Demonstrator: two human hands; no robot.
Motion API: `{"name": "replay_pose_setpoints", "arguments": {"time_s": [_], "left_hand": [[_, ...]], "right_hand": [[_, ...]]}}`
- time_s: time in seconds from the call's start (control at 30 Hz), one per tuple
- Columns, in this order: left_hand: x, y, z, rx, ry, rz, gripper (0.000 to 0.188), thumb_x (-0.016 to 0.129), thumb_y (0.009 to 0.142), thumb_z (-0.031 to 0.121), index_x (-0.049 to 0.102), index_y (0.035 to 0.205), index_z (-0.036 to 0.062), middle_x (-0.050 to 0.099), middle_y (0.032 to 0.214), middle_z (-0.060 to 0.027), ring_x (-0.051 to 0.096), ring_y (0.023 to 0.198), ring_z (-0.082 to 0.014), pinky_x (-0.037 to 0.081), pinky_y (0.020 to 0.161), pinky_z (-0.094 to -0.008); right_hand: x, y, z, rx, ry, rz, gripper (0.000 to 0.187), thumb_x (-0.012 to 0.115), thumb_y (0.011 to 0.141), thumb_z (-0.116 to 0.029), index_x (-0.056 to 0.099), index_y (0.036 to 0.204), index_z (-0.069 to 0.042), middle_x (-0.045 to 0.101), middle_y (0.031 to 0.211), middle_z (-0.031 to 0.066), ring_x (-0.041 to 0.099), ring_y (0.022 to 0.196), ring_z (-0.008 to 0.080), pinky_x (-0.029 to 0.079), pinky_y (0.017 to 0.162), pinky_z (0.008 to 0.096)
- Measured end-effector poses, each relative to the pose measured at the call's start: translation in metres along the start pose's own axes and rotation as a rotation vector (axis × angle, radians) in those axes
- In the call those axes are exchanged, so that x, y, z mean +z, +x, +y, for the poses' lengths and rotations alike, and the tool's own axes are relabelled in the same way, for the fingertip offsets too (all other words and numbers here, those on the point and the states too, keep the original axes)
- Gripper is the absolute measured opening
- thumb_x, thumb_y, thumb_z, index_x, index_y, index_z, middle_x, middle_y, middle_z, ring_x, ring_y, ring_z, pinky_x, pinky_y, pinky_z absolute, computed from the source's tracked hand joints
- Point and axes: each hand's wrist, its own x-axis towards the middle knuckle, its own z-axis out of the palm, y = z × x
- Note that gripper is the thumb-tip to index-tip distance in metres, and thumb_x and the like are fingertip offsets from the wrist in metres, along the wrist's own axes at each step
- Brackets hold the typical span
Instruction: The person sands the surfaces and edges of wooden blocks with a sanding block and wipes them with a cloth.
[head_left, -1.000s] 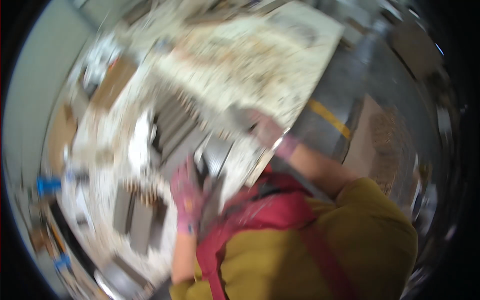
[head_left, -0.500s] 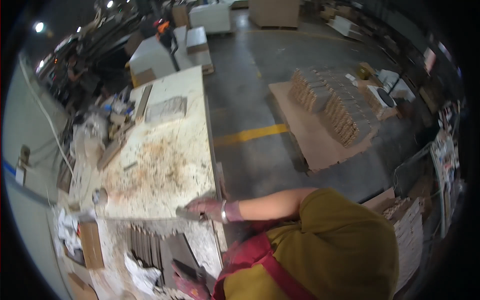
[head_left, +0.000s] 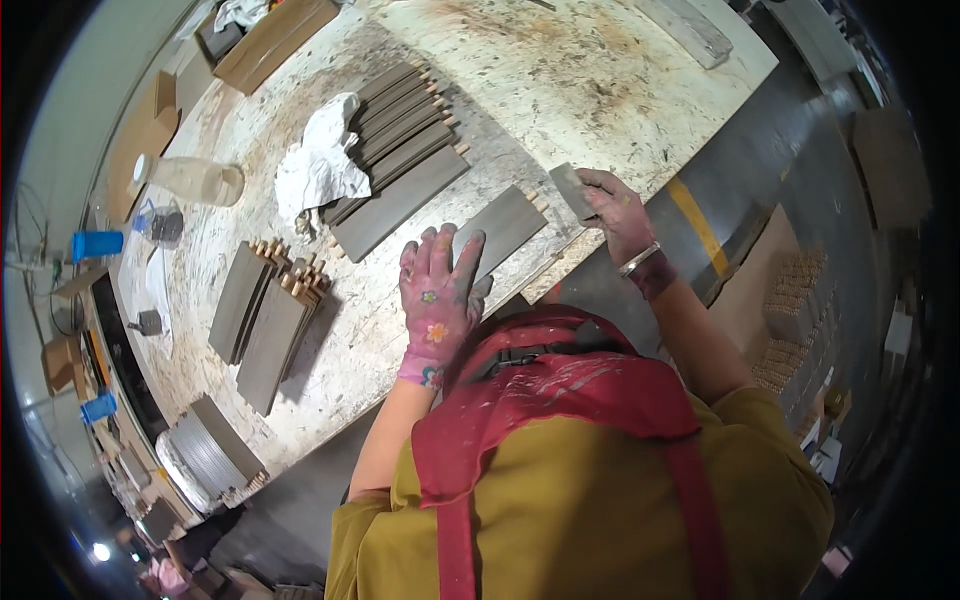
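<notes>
My left hand [head_left: 437, 300], in a pink glove with flower patterns, lies palm down with fingers spread over the near end of a flat grey board [head_left: 508, 230]. Pale wooden dowels stick out of that board's far end. In my right hand [head_left: 618, 215], also gloved, is a small flat grey rectangular block [head_left: 573, 192], pinched between thumb and fingers just right of the board, near the table edge. Beyond the board lies a row of similar grey boards [head_left: 405, 200] with dowel ends. A crumpled white cloth [head_left: 322, 165] rests against their left side.
Stacked dowelled boards [head_left: 272, 335] stand left on the stained white table [head_left: 340, 390], with more boards [head_left: 212, 445] at its near-left corner. A clear plastic bottle [head_left: 195, 180] lies behind them. Open cardboard boxes [head_left: 275, 45] line the far edge. A pallet of parts [head_left: 790, 310] sits right.
The view has swung left and down onto the table. My right hand still holds the grey block, now beside the dowelled board. My left hand is now spread on that board.
</notes>
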Motion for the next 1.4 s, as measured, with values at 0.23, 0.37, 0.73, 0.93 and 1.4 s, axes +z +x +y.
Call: {"name": "replay_pose_setpoints", "arguments": {"time_s": [0.23,0.37,0.73,0.93,1.4], "left_hand": [[0.001,0.001,-0.002,0.015,-0.065,0.007,0.056,0.071,0.079,0.029,0.058,0.132,0.0165,0.053,0.131,-0.0177,0.051,0.118,-0.0366,0.037,0.102,-0.0494],[0.0,0.003,-0.001,0.011,-0.062,-0.013,0.056,0.071,0.08,0.029,0.057,0.133,0.0202,0.051,0.133,-0.0142,0.049,0.119,-0.0357,0.037,0.102,-0.0486],[-0.005,0.002,0.019,0.077,-0.157,0.016,0.057,0.07,0.08,0.029,0.054,0.133,0.0111,0.048,0.136,-0.0138,0.042,0.13,-0.0371,0.034,0.106,-0.0487],[0.028,-0.002,0.038,0.047,-0.363,-0.11,0.056,0.069,0.081,0.024,0.054,0.131,0.0066,0.049,0.135,-0.0169,0.044,0.129,-0.0329,0.038,0.105,-0.0429],[0.039,-0.007,0.039,-0.007,-0.222,0.105,0.051,0.064,0.084,0.033,0.057,0.128,0.0098,0.053,0.136,-0.0126,0.045,0.128,-0.0336,0.031,0.111,-0.0485]], "right_hand": [[0.038,0.015,-0.004,-0.262,-0.676,-0.11,0.039,0.066,0.089,-0.024,0.06,0.122,-0.005,0.061,0.112,0.0166,0.062,0.1,0.0277,0.048,0.09,0.0357],[0.04,-0.003,-0.008,-0.343,-0.843,-0.147,0.039,0.067,0.086,-0.02,0.059,0.121,-0.005,0.06,0.113,0.0197,0.06,0.104,0.0361,0.049,0.091,0.0388],[0.019,-0.028,-0.049,-0.238,-0.596,-0.162,0.038,0.068,0.089,-0.014,0.058,0.122,0.002,0.059,0.116,0.0134,0.061,0.106,0.0227,0.048,0.094,0.0317],[0.108,0.006,-0.066,-0.953,-1.101,-0.789,0.038,0.065,0.085,-0.023,0.062,0.122,-0.011,0.057,0.12,0.0148,0.059,0.106,0.0342,0.048,0.092,0.0403],[0.167,0.069,-0.036,-0.981,-1.215,-0.953,0.031,0.061,0.087,-0.019,0.063,0.117,-0.013,0.059,0.116,0.0168,0.061,0.101,0.0351,0.053,0.083,0.0431]]}}
